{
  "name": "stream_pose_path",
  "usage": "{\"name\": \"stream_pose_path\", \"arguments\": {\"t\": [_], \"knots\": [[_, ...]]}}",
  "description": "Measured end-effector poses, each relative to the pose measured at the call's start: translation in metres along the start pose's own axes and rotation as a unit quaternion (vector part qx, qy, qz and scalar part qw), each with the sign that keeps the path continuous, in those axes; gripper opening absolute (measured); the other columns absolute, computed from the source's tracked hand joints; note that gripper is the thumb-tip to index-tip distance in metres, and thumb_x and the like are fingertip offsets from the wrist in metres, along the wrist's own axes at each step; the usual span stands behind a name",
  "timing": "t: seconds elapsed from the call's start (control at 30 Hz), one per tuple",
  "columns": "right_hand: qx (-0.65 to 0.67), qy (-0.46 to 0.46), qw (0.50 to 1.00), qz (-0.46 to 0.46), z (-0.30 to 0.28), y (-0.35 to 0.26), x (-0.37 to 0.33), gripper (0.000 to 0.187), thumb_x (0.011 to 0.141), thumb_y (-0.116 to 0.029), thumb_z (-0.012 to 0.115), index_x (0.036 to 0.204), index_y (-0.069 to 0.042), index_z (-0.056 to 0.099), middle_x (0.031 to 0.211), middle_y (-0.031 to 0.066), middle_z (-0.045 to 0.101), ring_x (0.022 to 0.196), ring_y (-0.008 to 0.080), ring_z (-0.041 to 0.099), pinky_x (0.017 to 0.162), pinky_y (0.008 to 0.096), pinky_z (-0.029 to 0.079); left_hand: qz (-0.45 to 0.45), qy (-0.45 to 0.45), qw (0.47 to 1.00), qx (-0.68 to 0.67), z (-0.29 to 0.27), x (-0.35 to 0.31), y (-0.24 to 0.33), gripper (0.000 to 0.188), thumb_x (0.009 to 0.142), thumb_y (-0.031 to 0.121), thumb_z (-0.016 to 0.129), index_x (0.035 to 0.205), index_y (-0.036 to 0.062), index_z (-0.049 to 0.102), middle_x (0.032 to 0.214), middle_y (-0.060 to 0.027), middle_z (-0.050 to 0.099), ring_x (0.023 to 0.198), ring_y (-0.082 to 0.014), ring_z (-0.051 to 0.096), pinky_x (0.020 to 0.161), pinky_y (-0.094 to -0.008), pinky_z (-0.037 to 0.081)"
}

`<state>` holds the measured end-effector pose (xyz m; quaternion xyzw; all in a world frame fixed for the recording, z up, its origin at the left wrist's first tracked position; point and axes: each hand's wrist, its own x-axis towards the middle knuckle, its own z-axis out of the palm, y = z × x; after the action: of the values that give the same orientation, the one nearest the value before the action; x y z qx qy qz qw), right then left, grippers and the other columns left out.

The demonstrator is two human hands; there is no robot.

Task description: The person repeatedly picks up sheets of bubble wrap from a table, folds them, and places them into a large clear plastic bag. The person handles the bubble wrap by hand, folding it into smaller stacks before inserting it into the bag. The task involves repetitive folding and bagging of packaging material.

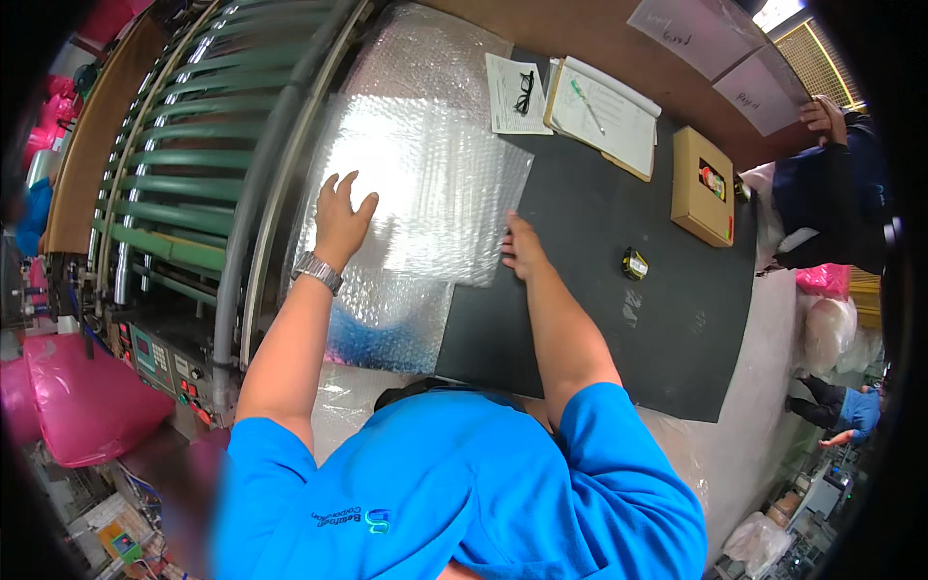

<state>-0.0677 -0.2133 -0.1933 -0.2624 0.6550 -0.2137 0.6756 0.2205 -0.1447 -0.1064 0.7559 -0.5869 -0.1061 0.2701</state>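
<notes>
A clear bubble wrap sheet (440,198) lies over more bubble wrap at the left of the dark table mat, glare whitening its middle. Above its left part is my left hand (340,220), palm down with thumb and fingers spread; whether it touches the plastic I cannot tell. My right hand (523,247) is at the sheet's right edge, its fingers curled in at the border with the thumb uppermost. A second bubble wrap piece (387,333) shows below, with a bluish reflection. Farther back, another stretch of bubble wrap (425,53) reaches the far side.
Beside the table on the left runs a green roller machine (188,159) with a control panel (164,362). The dark mat (590,319) bears a tape measure (634,263), a cardboard box (703,188), a clipboard (619,121) with a pen, and glasses (524,93). A person (831,193) stands at the right.
</notes>
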Motion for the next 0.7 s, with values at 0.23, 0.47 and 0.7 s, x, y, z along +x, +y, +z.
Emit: {"name": "stream_pose_path", "arguments": {"t": [0.23, 0.47, 0.7], "knots": [[0.227, -0.305, 0.923, -0.060, 0.074, -0.019, -0.041, 0.056, 0.079, -0.023, 0.062, 0.122, 0.003, 0.038, 0.114, 0.0125, 0.051, 0.103, 0.0217, 0.049, 0.090, 0.0371, 0.037, -0.032, -0.097, 0.993, 0.067, 0.018, 0.004, 0.042, 0.062, 0.078, 0.042, 0.058, 0.127, 0.0088, 0.040, 0.126, -0.0225, 0.040, 0.116, -0.0353, 0.037, 0.097, -0.0448, 0.029], [-0.113, -0.233, 0.927, -0.271, -0.003, -0.084, -0.191, 0.061, 0.077, -0.020, 0.060, 0.127, 0.001, 0.032, 0.116, 0.0175, 0.048, 0.105, 0.0229, 0.049, 0.091, 0.0324, 0.038, -0.082, -0.247, 0.866, -0.428, 0.001, -0.059, 0.113, 0.068, 0.082, 0.039, 0.057, 0.134, 0.0102, 0.024, 0.114, -0.0116, 0.044, 0.102, -0.0202, 0.042, 0.087, -0.0364, 0.038], [-0.191, -0.099, 0.965, -0.149, -0.058, -0.021, -0.185, 0.076, 0.085, -0.048, 0.046, 0.137, -0.003, 0.016, 0.133, 0.0251, 0.026, 0.117, 0.0342, 0.039, 0.099, 0.0404, 0.030, -0.230, -0.348, 0.792, -0.445, 0.044, -0.104, 0.117, 0.073, 0.084, 0.056, 0.039, 0.137, 0.0131, 0.015, 0.127, -0.0115, 0.038, 0.111, -0.0218, 0.039, 0.084, -0.0377, 0.036]]}}
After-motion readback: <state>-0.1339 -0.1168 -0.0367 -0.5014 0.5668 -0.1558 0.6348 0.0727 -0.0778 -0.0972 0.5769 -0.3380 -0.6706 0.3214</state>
